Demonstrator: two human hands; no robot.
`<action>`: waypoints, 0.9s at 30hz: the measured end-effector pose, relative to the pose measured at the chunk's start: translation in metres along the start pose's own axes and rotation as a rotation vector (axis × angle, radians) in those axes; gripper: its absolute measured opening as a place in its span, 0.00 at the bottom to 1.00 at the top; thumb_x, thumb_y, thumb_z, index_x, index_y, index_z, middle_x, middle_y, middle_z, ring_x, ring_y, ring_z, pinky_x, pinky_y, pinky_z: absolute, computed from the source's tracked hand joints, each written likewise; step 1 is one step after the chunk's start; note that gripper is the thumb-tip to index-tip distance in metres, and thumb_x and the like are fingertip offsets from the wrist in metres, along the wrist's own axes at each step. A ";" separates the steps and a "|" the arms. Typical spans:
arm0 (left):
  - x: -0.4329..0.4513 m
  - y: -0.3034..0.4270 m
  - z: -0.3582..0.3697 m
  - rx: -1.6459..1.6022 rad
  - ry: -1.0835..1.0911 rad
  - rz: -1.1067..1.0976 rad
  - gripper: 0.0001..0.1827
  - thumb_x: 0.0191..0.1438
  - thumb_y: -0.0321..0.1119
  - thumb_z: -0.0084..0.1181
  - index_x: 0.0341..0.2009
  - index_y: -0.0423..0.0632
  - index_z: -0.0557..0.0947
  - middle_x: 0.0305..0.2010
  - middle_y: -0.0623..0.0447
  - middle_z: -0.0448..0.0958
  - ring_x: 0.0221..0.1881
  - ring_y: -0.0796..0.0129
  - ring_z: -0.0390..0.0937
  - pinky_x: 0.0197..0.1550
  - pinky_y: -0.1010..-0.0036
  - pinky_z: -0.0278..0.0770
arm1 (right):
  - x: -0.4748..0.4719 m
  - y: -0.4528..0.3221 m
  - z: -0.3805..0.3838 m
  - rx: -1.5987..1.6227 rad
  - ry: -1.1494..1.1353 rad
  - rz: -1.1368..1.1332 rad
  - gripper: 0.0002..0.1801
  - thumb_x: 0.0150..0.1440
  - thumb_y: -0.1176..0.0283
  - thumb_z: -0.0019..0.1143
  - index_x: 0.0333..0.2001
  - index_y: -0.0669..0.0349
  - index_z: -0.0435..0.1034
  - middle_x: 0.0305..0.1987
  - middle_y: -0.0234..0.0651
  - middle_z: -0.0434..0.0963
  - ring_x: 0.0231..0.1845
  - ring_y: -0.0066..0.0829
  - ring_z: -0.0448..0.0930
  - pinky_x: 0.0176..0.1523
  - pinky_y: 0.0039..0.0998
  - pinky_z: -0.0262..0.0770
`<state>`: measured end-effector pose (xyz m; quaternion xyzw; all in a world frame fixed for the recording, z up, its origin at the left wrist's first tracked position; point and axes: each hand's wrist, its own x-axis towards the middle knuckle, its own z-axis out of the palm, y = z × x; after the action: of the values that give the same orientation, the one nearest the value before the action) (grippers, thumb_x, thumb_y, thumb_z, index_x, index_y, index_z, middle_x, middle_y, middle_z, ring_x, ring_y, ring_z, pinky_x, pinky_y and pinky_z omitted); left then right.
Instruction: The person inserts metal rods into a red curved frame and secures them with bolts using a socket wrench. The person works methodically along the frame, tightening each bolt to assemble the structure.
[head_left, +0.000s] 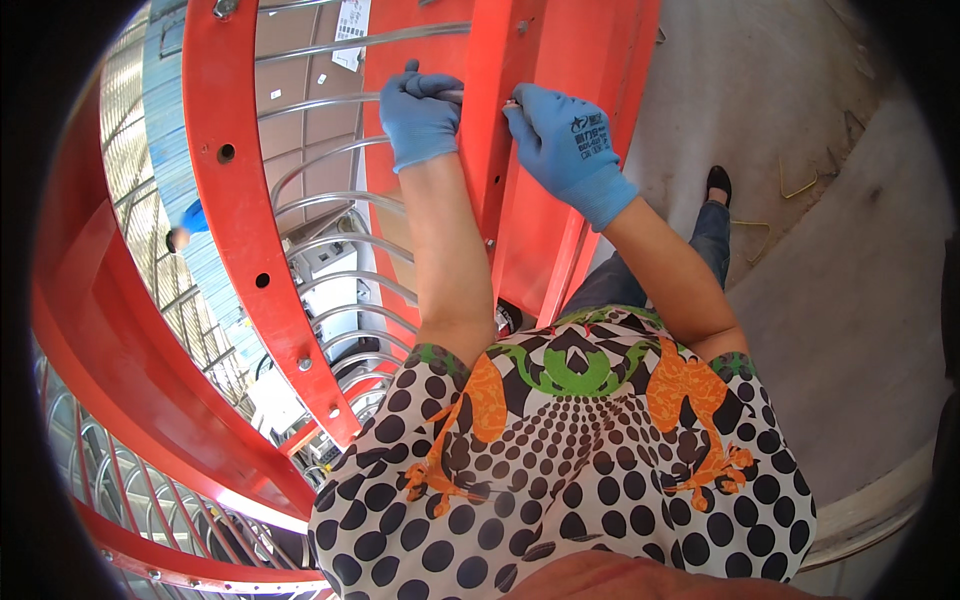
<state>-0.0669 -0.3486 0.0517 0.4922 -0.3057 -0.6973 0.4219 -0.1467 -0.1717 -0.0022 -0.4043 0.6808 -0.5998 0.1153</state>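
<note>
A red painted steel beam (491, 52) with bolt holes runs between my two hands. My left hand (421, 112), in a blue work glove, is closed around the end of a metal tube (451, 96) at the beam's left side. On the other side, my right hand (566, 146), also gloved in blue, pinches a small metal fastener (511, 103) against the beam's face. The fingers partly hide this fastener, so its exact kind cannot be told.
Several bent metal tubes (367, 41) span from this beam towards a second red beam (244, 210), which has holes and bolts. Further left curves another red frame member (150, 352). Bent yellow rods (796, 180) lie on the concrete floor (825, 315). A person (187, 225) appears beyond the frame.
</note>
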 end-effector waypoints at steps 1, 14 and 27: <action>-0.001 0.000 0.002 -0.046 0.012 -0.032 0.23 0.54 0.24 0.42 0.56 0.46 0.72 0.19 0.63 0.60 0.19 0.74 0.62 0.25 0.77 0.60 | 0.000 0.000 0.000 0.012 0.008 0.002 0.08 0.63 0.67 0.54 0.35 0.60 0.71 0.24 0.42 0.76 0.27 0.46 0.79 0.30 0.43 0.72; -0.003 0.001 0.008 -0.123 0.047 -0.070 0.17 0.57 0.28 0.42 0.51 0.44 0.74 0.18 0.62 0.60 0.17 0.74 0.61 0.23 0.78 0.68 | 0.010 -0.003 -0.002 -0.001 -0.155 0.188 0.18 0.67 0.59 0.48 0.30 0.61 0.71 0.23 0.47 0.76 0.25 0.50 0.78 0.28 0.47 0.71; 0.002 0.004 0.009 -0.136 0.040 -0.094 0.18 0.57 0.27 0.41 0.52 0.43 0.74 0.18 0.62 0.60 0.17 0.74 0.61 0.23 0.78 0.66 | 0.007 0.002 0.016 -0.002 0.156 0.095 0.20 0.65 0.55 0.53 0.31 0.62 0.72 0.23 0.46 0.76 0.25 0.49 0.78 0.27 0.44 0.71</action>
<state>-0.0745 -0.3521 0.0572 0.4901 -0.2257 -0.7255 0.4272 -0.1415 -0.1883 -0.0060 -0.3239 0.7065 -0.6227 0.0899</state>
